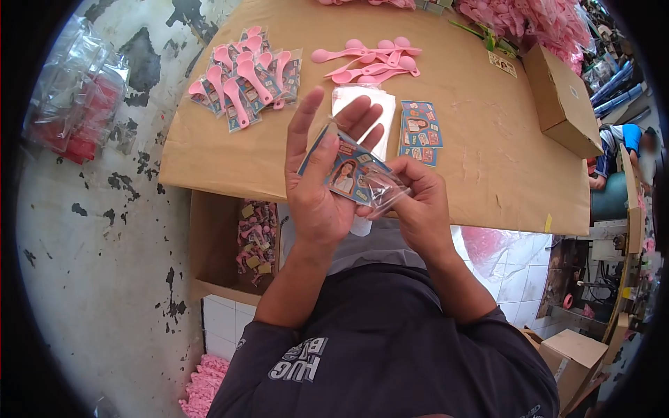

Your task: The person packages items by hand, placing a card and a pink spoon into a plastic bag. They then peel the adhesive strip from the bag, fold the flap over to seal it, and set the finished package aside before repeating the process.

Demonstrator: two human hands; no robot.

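My left hand (324, 167) holds a blue printed card (343, 173) against its palm, thumb on top and the other fingers spread behind. Clear plastic (383, 189) covers the card's right end, and my right hand (418, 202) pinches that plastic. Just beyond my hands lies a stack of white sheets or bags (364, 104). Right of it are more blue printed cards (420, 129). Loose pink spoons (376, 63) lie farther back. At the table's left is a pile of pink spoons on cards in clear bags (247, 76).
The brown-covered table (488, 181) stands before me, with a cardboard box (561, 101) at its right edge. Pink bagged items (529, 24) are heaped at the back right. An open carton (216, 237) is below left. Another person (620, 143) is at the far right.
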